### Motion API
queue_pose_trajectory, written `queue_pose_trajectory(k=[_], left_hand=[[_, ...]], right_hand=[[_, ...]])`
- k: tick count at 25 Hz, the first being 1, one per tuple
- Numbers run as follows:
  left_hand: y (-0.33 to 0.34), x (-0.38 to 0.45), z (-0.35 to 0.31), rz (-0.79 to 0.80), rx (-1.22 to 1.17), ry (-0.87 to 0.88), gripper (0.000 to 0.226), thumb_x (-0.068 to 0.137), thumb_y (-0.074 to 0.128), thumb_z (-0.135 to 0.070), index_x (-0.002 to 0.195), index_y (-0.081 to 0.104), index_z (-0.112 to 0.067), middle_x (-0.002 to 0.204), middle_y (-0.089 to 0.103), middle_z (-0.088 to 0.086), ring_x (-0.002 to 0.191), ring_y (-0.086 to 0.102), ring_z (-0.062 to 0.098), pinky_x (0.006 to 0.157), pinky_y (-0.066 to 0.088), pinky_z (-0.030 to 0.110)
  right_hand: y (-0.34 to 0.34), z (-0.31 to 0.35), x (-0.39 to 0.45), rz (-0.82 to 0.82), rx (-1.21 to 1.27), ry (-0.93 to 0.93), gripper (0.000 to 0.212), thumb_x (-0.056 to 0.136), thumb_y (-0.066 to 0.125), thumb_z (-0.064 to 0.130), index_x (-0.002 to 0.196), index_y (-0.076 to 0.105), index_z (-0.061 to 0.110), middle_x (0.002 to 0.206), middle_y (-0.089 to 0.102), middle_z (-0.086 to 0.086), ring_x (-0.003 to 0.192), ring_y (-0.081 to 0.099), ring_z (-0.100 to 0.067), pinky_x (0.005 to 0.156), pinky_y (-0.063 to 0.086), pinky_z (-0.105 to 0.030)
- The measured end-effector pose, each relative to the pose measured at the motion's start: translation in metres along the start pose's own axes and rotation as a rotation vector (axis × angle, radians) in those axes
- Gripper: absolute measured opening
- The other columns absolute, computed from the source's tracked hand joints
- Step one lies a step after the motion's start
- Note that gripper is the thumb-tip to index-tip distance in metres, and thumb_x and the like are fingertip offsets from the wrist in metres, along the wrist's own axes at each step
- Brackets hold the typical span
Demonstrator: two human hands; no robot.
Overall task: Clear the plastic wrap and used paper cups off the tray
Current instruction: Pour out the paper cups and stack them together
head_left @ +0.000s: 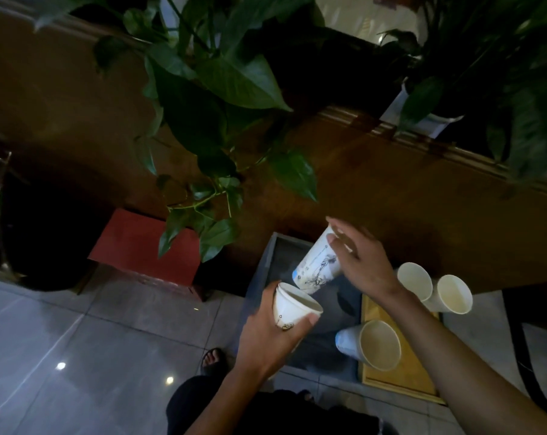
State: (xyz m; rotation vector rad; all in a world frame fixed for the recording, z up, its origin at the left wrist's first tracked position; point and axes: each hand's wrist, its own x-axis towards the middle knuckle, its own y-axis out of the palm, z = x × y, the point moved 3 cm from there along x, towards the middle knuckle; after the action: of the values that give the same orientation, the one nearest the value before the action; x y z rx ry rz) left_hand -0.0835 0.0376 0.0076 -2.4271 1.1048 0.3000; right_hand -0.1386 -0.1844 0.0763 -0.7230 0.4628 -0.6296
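From the head camera, looking steeply down, the left hand [272,337] has its grip clenched round an upright paper cup [294,309], mouth up and tipped slightly toward the right, held over the grey bin [265,259] on the tiled floor. The right hand [364,262] has its grip on a second, printed cup [317,262], fingers laid along its far side; how firmly they pinch cannot be told. That printed cup is tilted, its long axis running from upper right down to lower left, its lower end just above or touching the rim of the left-hand cup, which reads as nesting one into the other or pouring dregs across. Three more cups remain: one lying cup [372,343] on its side over the yellow tray [400,381], mouth toward the viewer, and two standing cups [415,279] [454,293] just beyond on the wooden surface [391,199]. No plastic wrap is visible in this dim light. The risks, as I judge them: leftover liquid slopping onto the floor or a sandalled foot [212,359] if the tilt steepens off-centre, the thin rim buckling under a squeeze, or a forearm knocking the cups behind it.
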Motion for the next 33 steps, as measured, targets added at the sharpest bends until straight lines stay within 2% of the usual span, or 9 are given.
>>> queue_pose_trajectory(k=[3,6,9,14,19,23,27,30,33], left_hand=[[0.003,-0.002,-0.005,0.023,0.02,0.038,0.079,0.057,0.064,-0.092,0.125,0.035,-0.065,0.107,0.059,-0.042,0.094,0.059,-0.016,0.081,0.058,0.032],[0.004,-0.001,-0.009,0.041,0.015,0.083,0.078,0.059,0.066,-0.089,0.126,0.037,-0.062,0.111,0.06,-0.04,0.096,0.06,-0.016,0.074,0.055,0.023],[0.0,0.004,-0.012,0.037,0.048,0.126,0.081,0.059,0.064,-0.091,0.13,0.037,-0.061,0.111,0.058,-0.042,0.096,0.057,-0.02,0.069,0.049,0.016],[-0.009,0.007,-0.024,0.039,0.053,0.205,0.089,0.061,0.071,-0.085,0.137,0.036,-0.054,0.118,0.061,-0.035,0.1,0.061,-0.013,0.076,0.055,0.027],[-0.016,0.007,-0.047,0.046,0.07,0.276,0.095,0.052,0.083,-0.075,0.133,0.037,-0.054,0.119,0.059,-0.035,0.104,0.059,-0.014,0.078,0.056,0.025],[-0.019,0.0,-0.055,0.023,0.093,0.316,0.089,0.055,0.081,-0.073,0.131,0.038,-0.055,0.117,0.059,-0.036,0.101,0.059,-0.014,0.076,0.058,0.026],[-0.023,-0.004,-0.056,0.029,0.033,0.3,0.086,0.057,0.08,-0.072,0.13,0.04,-0.053,0.116,0.062,-0.032,0.102,0.061,-0.009,0.079,0.059,0.035],[-0.025,-0.007,-0.057,0.022,0.033,0.307,0.088,0.057,0.076,-0.079,0.132,0.039,-0.054,0.118,0.061,-0.033,0.104,0.06,-0.011,0.08,0.059,0.035],[-0.025,-0.01,-0.059,0.02,0.036,0.312,0.089,0.058,0.075,-0.08,0.134,0.037,-0.055,0.12,0.06,-0.034,0.106,0.059,-0.012,0.08,0.059,0.034]], right_hand=[[-0.02,0.007,-0.015,-0.105,0.109,0.01,0.043,0.091,0.046,0.061,0.133,0.055,0.055,0.132,0.058,0.008,0.122,0.057,-0.011,0.097,0.053,-0.036],[-0.026,0.015,-0.029,-0.085,0.155,-0.007,0.04,0.09,0.045,0.062,0.126,0.06,0.054,0.13,0.062,0.015,0.12,0.056,0.0,0.095,0.05,-0.027],[-0.031,0.025,-0.034,-0.063,0.11,-0.029,0.042,0.09,0.043,0.065,0.126,0.06,0.05,0.128,0.064,0.015,0.116,0.057,0.002,0.088,0.046,-0.019],[-0.033,0.045,-0.047,0.011,0.112,-0.078,0.046,0.089,0.042,0.066,0.131,0.055,0.053,0.127,0.059,0.014,0.116,0.056,0.002,0.089,0.048,-0.025],[-0.027,0.054,-0.052,0.097,0.179,-0.061,0.039,0.088,0.053,0.059,0.126,0.06,0.052,0.128,0.059,0.018,0.119,0.055,0.001,0.103,0.048,-0.038],[-0.023,0.053,-0.051,0.135,0.266,-0.017,0.04,0.082,0.058,0.062,0.12,0.063,0.052,0.126,0.062,0.014,0.117,0.059,-0.003,0.102,0.05,-0.047],[-0.015,0.056,-0.054,0.12,0.285,-0.041,0.041,0.081,0.058,0.067,0.118,0.064,0.051,0.125,0.063,0.016,0.118,0.059,-0.001,0.103,0.05,-0.043],[-0.011,0.061,-0.06,0.107,0.246,-0.097,0.036,0.086,0.055,0.065,0.118,0.064,0.052,0.123,0.061,0.022,0.119,0.057,0.002,0.098,0.048,-0.031],[-0.005,0.062,-0.066,0.141,0.235,-0.111,0.036,0.089,0.052,0.063,0.121,0.064,0.049,0.122,0.06,0.022,0.119,0.057,0.002,0.097,0.048,-0.029]])
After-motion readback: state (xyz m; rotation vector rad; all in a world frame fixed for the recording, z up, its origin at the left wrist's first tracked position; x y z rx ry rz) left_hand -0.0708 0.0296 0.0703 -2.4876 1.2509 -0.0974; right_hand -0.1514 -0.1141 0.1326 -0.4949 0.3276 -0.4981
